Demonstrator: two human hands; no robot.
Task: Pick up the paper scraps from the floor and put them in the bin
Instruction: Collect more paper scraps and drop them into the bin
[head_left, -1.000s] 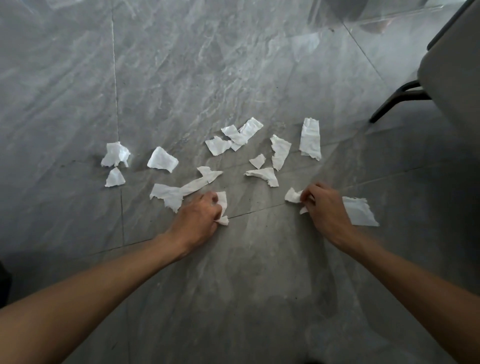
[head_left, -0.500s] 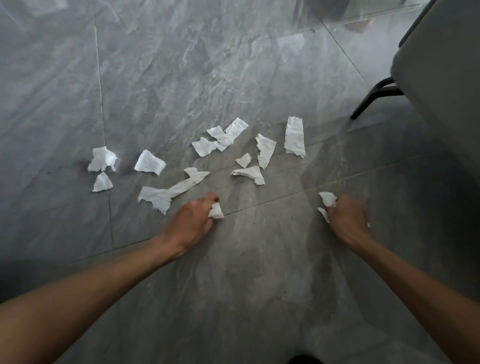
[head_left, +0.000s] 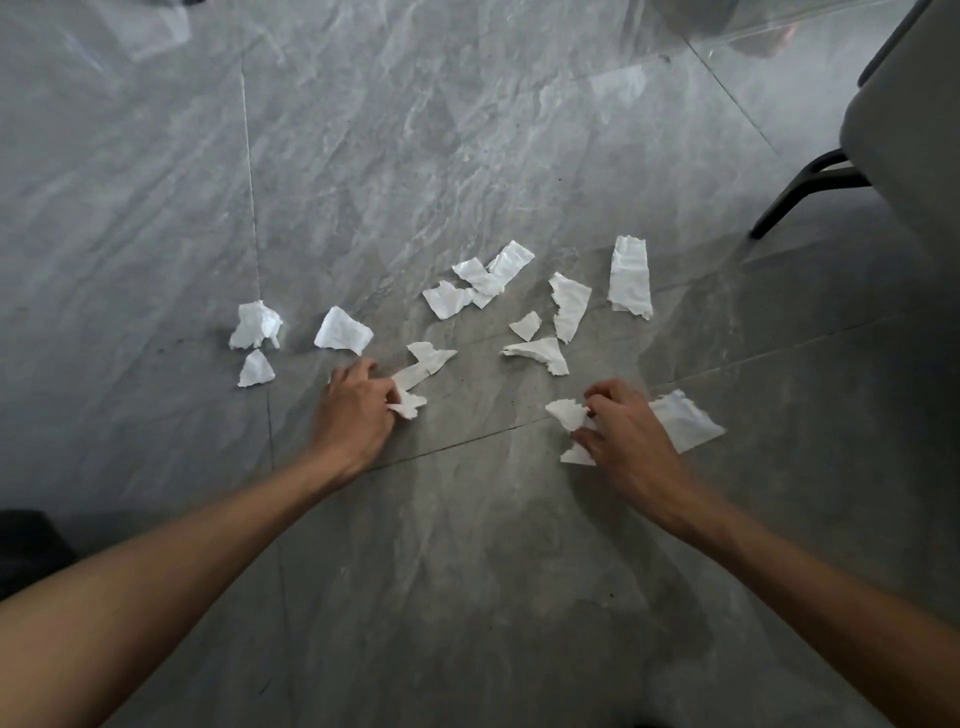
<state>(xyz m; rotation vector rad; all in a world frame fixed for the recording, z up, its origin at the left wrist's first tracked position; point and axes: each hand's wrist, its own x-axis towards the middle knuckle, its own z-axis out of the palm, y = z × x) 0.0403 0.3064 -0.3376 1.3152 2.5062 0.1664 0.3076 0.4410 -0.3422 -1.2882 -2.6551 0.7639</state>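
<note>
Underfoot, grey marble-look floor (head_left: 467, 156), glossy tiles veined pale, thin grout lines crossing; no brand, label or writing legible anywhere. At far right edge, grey chair (head_left: 914, 130) on a dark leg. Across mid-floor, white paper scraps (head_left: 629, 275) scattered, torn and crumpled, apart from one another, two at the far left beside a grout line. No bin in view. Reaching in from the near edge, two bare forearms. Left hand (head_left: 353, 410) knuckles up, fingers closed on a small scrap (head_left: 410, 405), touching the end of a long strip (head_left: 426, 361). Right hand (head_left: 623, 431) closed on crumpled scraps (head_left: 569, 415), with a larger piece (head_left: 685, 421) just beside it on the floor.
</note>
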